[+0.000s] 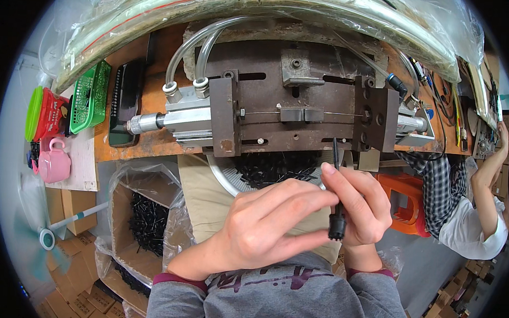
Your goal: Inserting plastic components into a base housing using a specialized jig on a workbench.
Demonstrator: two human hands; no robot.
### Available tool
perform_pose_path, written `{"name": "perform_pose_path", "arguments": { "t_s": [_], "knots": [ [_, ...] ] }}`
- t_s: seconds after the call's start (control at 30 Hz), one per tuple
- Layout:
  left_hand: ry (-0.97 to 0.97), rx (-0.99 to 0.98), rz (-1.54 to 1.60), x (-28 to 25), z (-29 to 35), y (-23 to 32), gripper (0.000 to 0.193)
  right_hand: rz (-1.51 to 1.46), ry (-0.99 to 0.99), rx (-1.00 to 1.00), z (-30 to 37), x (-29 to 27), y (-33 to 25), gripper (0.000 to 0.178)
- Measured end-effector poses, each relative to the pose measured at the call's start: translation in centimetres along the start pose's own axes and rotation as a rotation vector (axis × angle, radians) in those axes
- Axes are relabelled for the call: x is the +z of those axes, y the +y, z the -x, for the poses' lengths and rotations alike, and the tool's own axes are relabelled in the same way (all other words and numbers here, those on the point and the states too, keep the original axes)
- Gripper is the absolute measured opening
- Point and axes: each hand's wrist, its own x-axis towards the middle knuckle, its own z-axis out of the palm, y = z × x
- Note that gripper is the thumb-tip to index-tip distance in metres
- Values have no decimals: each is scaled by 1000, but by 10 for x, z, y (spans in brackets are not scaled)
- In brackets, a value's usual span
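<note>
Between my two hands is a slim black part [337, 221], a thin tapering rod with a thicker ribbed end. Its rod points away from me and the ribbed end is nearest my body. My left hand [274, 224] reaches across, with its fingers and thumb closing on the part from the left. From the other side my right hand [360, 205] pinches it with thumb and fingers. Just beyond my hands stands a brown metal fixture [266, 137], with small grey metal blocks [302, 114] at its middle on a thin rod. A round bowl [225, 180] below it holds several similar black pieces [276, 170].
Silver pneumatic cylinders [191, 120] with clear hoses [182, 50] flank the fixture. At left are a black tray [126, 98], green basket [94, 97] and pink cup [55, 164]. A lined carton [121, 210] holds black pieces. Right, another person [471, 222] sits near an orange stool [401, 203].
</note>
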Motion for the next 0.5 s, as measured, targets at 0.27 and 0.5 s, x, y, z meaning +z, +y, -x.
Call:
{"name": "perform_pose_path", "arguments": {
  "t_s": [0.27, 0.5],
  "knots": [
    [-71, -69, 46, 0, 4, 3, 42, -44, -22, 17, 5, 2, 3, 49],
    [-63, -85, 76, -3, 2, 2, 40, -28, -32, -89, 3, 0, 8, 47]
  ]
}}
